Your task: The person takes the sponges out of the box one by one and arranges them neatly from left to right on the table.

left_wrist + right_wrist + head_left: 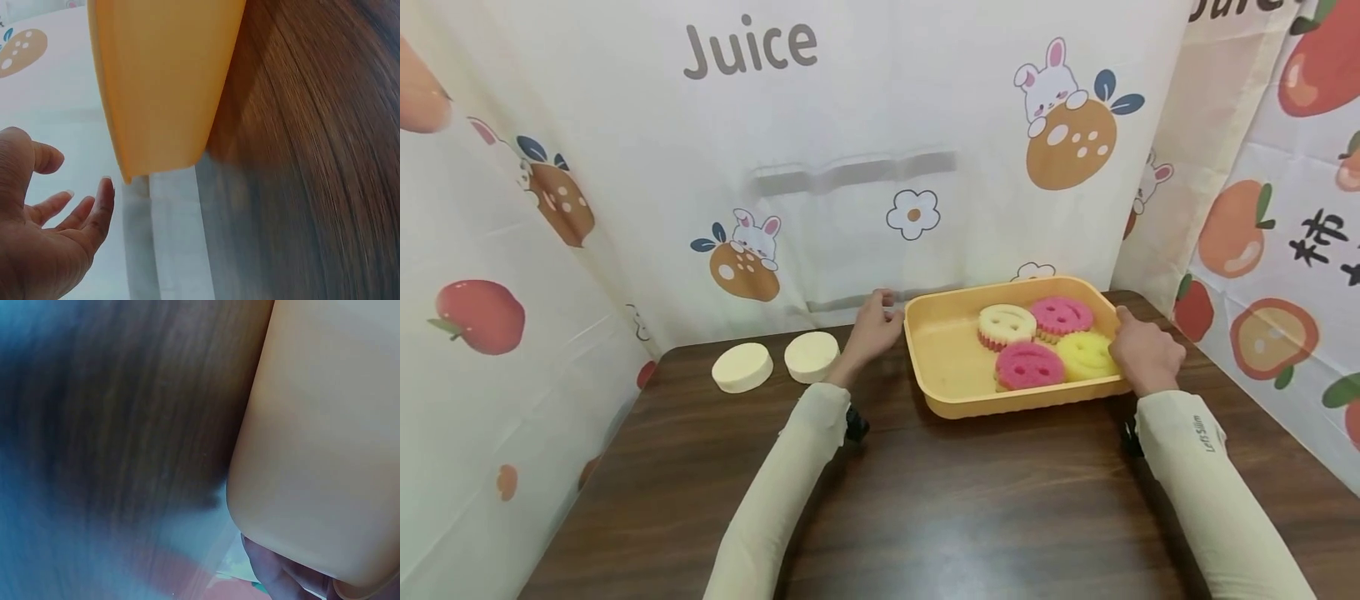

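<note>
A shallow yellow tray (951, 358) is at the back of the table, between the two hands. Inside it, toward the right, lie several round smiley-face sponges, among them a cream one (1006, 323), a pink one (1030, 367) and a yellow one (1086, 356). My right hand (1148, 354) grips the tray's right end; in the right wrist view its fingers (275, 569) curl against the tray wall (319, 444). Just off the left end is my left hand (874, 329). The left wrist view shows its fingers loosely bent, apart from the tray (162, 81).
Two plain cream discs (742, 367) (812, 357) lie on the table left of the left hand. A fruit-printed curtain (850, 108) rises right behind the tray and encloses both sides. Dark wooden tabletop (970, 500) stretches in front.
</note>
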Action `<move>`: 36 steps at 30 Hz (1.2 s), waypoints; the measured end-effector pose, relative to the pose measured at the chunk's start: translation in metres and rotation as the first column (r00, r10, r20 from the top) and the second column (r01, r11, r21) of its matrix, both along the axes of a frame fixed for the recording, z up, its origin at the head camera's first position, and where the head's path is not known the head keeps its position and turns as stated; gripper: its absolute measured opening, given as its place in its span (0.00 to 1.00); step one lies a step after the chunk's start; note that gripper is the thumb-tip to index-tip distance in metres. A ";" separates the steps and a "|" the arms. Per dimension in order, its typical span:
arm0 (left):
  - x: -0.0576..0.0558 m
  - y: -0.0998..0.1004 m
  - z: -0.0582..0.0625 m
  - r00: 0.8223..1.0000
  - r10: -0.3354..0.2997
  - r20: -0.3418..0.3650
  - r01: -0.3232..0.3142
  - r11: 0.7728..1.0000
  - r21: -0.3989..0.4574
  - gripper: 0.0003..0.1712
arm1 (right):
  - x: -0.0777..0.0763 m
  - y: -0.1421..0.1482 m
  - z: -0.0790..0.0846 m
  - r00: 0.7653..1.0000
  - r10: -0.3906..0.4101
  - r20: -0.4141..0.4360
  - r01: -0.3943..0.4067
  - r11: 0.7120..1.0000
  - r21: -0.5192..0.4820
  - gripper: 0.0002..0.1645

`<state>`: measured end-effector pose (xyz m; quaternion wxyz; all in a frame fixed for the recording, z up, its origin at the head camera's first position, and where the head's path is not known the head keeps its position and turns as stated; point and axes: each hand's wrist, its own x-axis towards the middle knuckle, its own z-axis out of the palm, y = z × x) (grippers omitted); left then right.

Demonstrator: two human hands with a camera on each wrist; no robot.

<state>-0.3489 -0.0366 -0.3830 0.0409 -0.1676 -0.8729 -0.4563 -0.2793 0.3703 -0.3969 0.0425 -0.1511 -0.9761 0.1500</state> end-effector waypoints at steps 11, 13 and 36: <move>-0.003 0.019 0.004 1.000 -0.019 0.008 0.019 1.000 -0.005 0.31 | -0.001 -0.002 0.000 1.000 -0.013 0.024 0.013 1.000 -0.001 0.33; -0.005 0.022 0.005 1.000 -0.022 0.014 0.022 1.000 -0.008 0.31 | -0.001 -0.001 0.000 0.999 -0.016 0.030 0.016 1.000 0.002 0.33; -0.008 0.054 0.024 0.999 -0.051 -0.006 0.050 0.991 -0.120 0.29 | -0.003 -0.002 0.001 1.000 -0.012 0.013 0.012 1.000 0.015 0.33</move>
